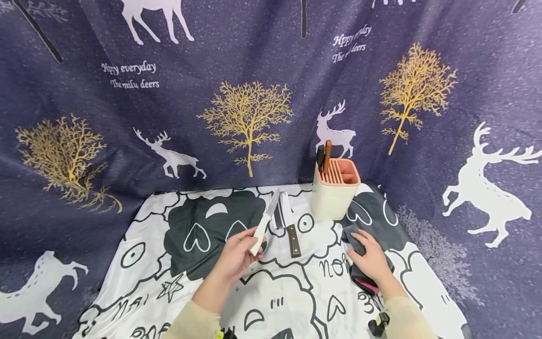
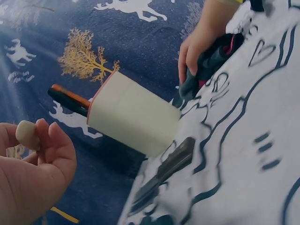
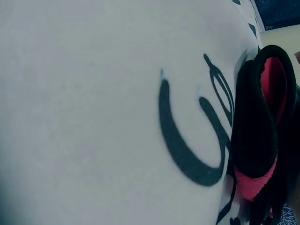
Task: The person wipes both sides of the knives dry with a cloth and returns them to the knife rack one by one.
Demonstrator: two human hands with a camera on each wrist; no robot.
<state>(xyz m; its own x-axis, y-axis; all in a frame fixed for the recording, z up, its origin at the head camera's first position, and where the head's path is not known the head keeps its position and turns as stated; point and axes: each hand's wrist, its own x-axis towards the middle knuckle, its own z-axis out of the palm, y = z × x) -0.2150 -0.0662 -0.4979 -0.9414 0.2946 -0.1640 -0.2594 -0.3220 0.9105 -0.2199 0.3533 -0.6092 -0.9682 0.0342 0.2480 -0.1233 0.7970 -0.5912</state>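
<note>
My left hand [image 1: 237, 256] grips a knife by its white handle [image 1: 260, 235], the blade pointing up and away. In the left wrist view, the handle's rounded end [image 2: 28, 134] shows between thumb and fingers. My right hand [image 1: 372, 256] holds a dark grey cloth [image 1: 355, 240] at the right of the table. Pink lining shows in the dark fabric [image 3: 255, 117] in the right wrist view; that hand is hardly visible there. A knife with a dark riveted handle [image 1: 293, 241] lies between the hands. Beside it is another blade [image 1: 278, 217], partly hidden by the held knife.
A cream knife block [image 1: 332, 202] with a pink slotted top stands at the back right. A black handle [image 1: 320, 157] and a brown handle [image 1: 327, 155] stick up from it. Behind the table hangs a dark blue curtain [image 1: 254, 47]. A black-and-white patterned cloth [image 1: 292, 287] covers the table.
</note>
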